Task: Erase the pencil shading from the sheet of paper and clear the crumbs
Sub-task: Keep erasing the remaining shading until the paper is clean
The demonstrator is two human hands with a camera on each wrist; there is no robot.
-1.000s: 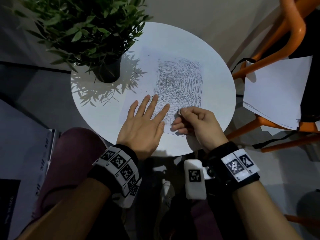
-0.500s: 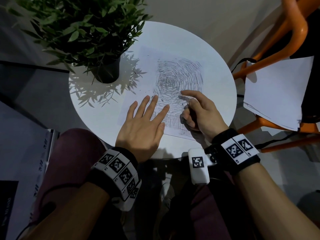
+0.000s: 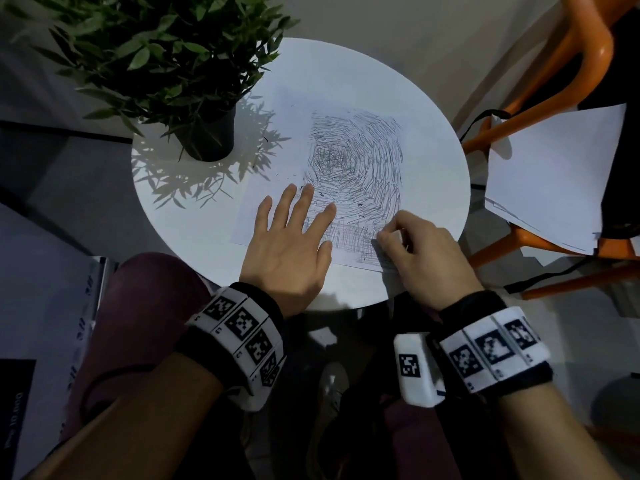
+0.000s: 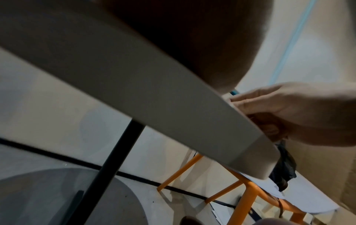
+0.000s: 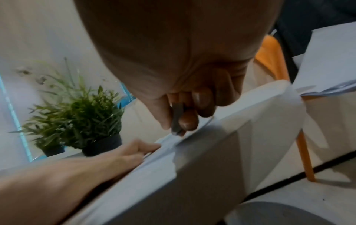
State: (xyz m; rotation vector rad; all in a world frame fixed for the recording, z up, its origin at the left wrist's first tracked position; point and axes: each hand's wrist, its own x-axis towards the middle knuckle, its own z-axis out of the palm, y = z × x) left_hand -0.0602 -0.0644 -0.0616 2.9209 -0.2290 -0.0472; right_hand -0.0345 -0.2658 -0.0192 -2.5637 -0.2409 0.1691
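Pinching what looks like an eraser (image 5: 177,120) — hidden overhead — right hand (image 3: 424,258) rubs the sheet (image 3: 277,109); left hand (image 3: 289,251) lies spread.

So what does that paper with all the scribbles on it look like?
The white sheet of paper lies flat on the round white table, covered in dark swirling pencil shading, densest in the middle. Small dark crumbs are scattered on it. The left hand presses it down with straight fingers. The right hand pinches a small pale eraser against its near right corner, which reaches the table's edge.
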